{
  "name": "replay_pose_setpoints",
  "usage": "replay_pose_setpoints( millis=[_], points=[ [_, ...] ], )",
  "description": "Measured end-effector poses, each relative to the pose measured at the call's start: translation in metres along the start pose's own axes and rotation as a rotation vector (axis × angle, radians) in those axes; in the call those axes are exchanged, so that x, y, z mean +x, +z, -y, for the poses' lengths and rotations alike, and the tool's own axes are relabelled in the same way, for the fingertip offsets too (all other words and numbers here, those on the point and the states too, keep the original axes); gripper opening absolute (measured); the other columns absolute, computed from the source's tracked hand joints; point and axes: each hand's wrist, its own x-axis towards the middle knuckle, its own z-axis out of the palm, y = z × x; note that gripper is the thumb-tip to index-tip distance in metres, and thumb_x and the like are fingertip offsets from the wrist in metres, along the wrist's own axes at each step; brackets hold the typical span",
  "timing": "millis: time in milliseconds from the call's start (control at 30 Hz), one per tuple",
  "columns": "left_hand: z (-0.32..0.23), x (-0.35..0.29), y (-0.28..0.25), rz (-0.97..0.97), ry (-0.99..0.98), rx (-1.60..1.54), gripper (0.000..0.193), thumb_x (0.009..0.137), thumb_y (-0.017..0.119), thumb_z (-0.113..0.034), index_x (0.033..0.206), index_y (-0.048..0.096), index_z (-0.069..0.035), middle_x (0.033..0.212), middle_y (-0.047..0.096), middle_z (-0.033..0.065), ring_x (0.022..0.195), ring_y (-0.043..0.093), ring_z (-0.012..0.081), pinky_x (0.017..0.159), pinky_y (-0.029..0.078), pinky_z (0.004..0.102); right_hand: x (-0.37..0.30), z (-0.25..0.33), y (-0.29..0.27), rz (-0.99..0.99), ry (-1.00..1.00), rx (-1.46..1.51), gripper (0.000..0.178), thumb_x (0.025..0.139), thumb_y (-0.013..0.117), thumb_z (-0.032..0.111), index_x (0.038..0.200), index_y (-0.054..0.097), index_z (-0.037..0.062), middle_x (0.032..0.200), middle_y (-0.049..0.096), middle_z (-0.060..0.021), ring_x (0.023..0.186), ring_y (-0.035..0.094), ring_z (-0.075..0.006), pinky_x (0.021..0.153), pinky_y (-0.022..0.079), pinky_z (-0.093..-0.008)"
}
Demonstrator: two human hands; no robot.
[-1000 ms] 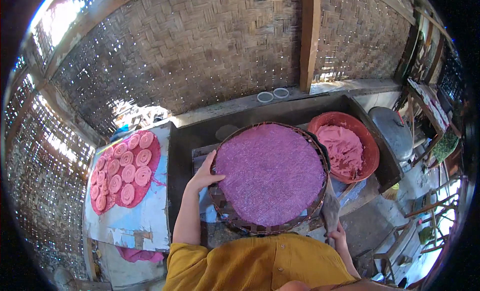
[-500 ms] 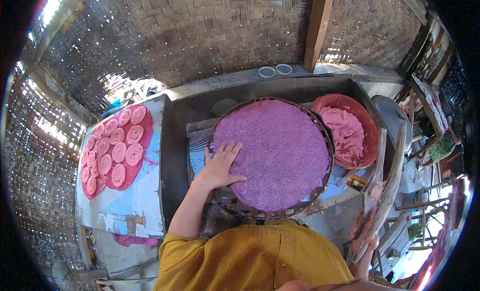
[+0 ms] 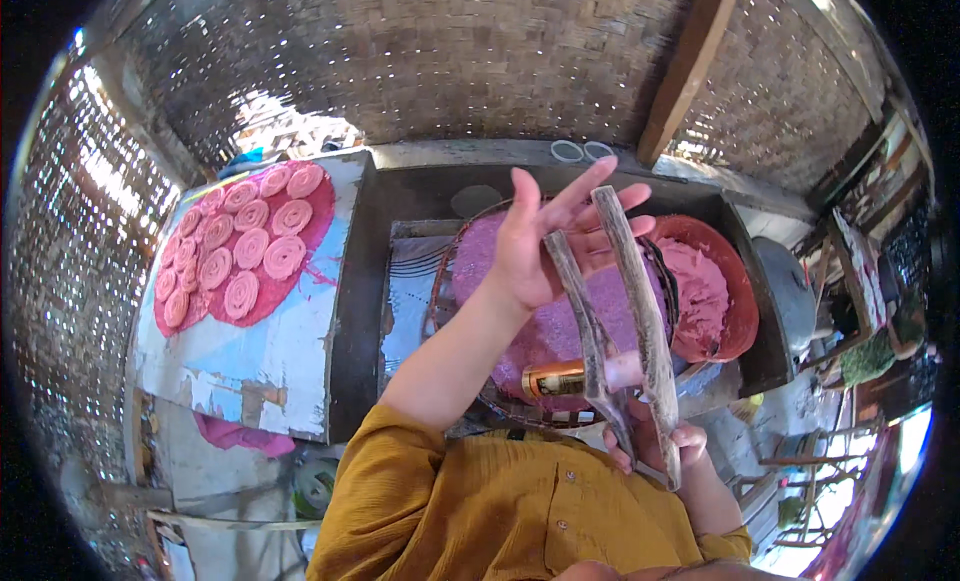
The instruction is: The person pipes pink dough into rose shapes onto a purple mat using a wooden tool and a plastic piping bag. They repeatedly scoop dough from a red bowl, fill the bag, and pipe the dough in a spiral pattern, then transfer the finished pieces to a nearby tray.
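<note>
Evidently gripping the wooden frame low in the right hand, presumably for control. Holding the left hand open, with fingers behind the frame's upper ends, over the purple disc, perhaps for support.

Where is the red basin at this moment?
In the head view, the red basin sits right of centre, between the purple sheet and the grey lid.

Right fingers around the lower end of a two-pronged wooden tool, left fingers spread behind its tips
</note>
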Motion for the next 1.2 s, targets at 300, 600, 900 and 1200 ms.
replay_pose_setpoints(
  millis=[300,600,900,1200],
  points=[
    [0.027,0.002,-0.042,-0.130,0.106,-0.044,0.066,0.080,0.056,-0.047,0.132,0.031,-0.015,0.088,0.055,0.0048,0.095,0.054,0.0264,0.095,0.038,0.0421,-0.008,0.041,-0.010,-0.250,0.246,-0.289,0.100,0.072,0.033,0.077,0.127,0.034,-0.0073,0.100,0.056,-0.0207,0.083,0.057,-0.0286,0.071,0.046,-0.0386],
    [0.029,-0.006,-0.086,-0.196,0.191,-0.262,0.071,0.080,0.037,-0.066,0.131,0.035,-0.017,0.068,0.053,0.0000,0.071,0.054,0.0206,0.077,0.044,0.0396,0.020,0.060,-0.015,-0.328,0.310,-0.592,0.061,0.092,0.023,0.052,0.115,0.047,0.0009,0.087,0.061,-0.0118,0.073,0.061,-0.0219,0.067,0.049,-0.0343],
    [0.027,-0.018,-0.072,-0.154,0.279,-0.195,0.070,0.081,0.032,-0.066,0.134,0.033,-0.020,0.061,0.053,-0.0030,0.065,0.056,0.0170,0.074,0.045,0.0378,0.008,0.068,-0.009,-0.368,0.365,-0.766,0.062,0.091,0.030,0.053,0.095,0.062,-0.0007,0.080,0.064,-0.0110,0.073,0.061,-0.0182,0.066,0.048,-0.0318],
    [0.018,-0.021,-0.046,-0.042,0.325,-0.198,0.070,0.082,0.030,-0.066,0.134,0.032,-0.018,0.063,0.056,-0.0016,0.064,0.057,0.0177,0.074,0.044,0.0396,-0.003,0.081,0.005,-0.327,0.290,-0.960,0.061,0.086,0.038,0.054,0.083,0.064,-0.0016,0.073,0.063,-0.0088,0.070,0.058,-0.0163,0.063,0.046,-0.0317]
  ],
)
